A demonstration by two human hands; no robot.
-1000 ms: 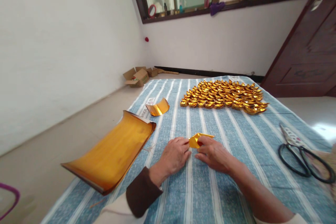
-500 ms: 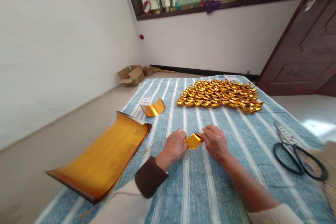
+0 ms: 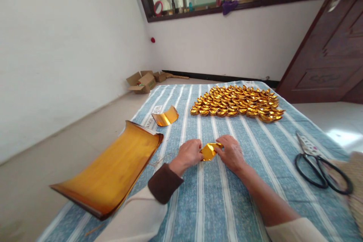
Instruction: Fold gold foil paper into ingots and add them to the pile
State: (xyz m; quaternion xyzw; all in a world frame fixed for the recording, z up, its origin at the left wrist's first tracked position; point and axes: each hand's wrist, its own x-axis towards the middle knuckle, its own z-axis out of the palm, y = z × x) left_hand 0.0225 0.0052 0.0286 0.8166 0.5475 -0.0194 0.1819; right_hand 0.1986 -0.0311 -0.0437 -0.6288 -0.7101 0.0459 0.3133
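A small piece of gold foil paper point(image 3: 209, 151), partly folded, lies on the blue striped cloth point(image 3: 215, 200) between my two hands. My left hand point(image 3: 188, 154) pinches its left side and my right hand point(image 3: 232, 152) presses its right side. A stack of gold foil sheets point(image 3: 112, 166) curls up at my left, overhanging the cloth's edge. One loose curled gold sheet point(image 3: 165, 117) lies beyond it. Several folded gold ingots point(image 3: 236, 103) are laid in rows at the far side of the cloth.
Black-handled scissors point(image 3: 317, 160) lie on the cloth at my right, next to a straw-coloured thing point(image 3: 356, 181) at the frame's edge. Open cardboard boxes point(image 3: 141, 80) sit on the floor by the wall. A dark wooden door point(image 3: 331, 49) stands at the right.
The gold piece has gone from a longer open shape to a more compact folded one. Both hands have closed in on it and shifted a little farther from me.
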